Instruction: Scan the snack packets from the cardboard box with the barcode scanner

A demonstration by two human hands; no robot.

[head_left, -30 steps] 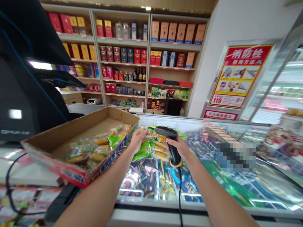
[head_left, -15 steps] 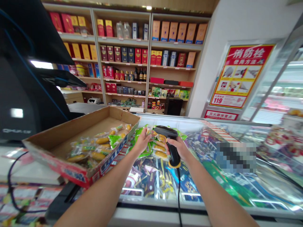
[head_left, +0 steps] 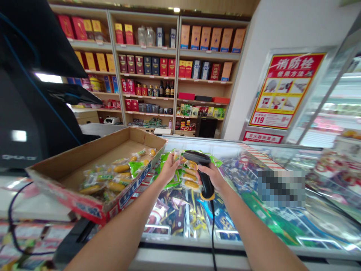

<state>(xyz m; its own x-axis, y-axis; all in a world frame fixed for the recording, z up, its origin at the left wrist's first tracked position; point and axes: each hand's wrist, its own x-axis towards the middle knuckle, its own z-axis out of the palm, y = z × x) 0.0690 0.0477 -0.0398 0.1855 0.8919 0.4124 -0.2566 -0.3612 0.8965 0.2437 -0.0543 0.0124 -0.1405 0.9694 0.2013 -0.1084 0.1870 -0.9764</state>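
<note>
My right hand (head_left: pixel 212 174) is wrapped round the grip of a black and yellow barcode scanner (head_left: pixel 207 180); its head points left, and a black cable hangs from its base. Just left of the scanner head, my left hand (head_left: pixel 169 167) is closed on a small clear-wrapped yellow snack (head_left: pixel 176 155), partly hidden by the fingers. Below and between the hands, several wrapped yellow snacks (head_left: pixel 191 178) lie in a row on the glass top. Bright green packaging (head_left: pixel 173 180) spreads under and around them.
An open cardboard box (head_left: pixel 76 158) with more wrapped yellow snacks stands at the left. Behind it rises a black checkout terminal (head_left: pixel 31 113). Under the glass counter top (head_left: pixel 197 237) lie colourful packets. Shelves (head_left: pixel 149 49) with boxes and bottles line the back wall.
Almost nothing differs. Both hands stay in place with the scanner and the wrapped snack, and the view has shifted very slightly.
</note>
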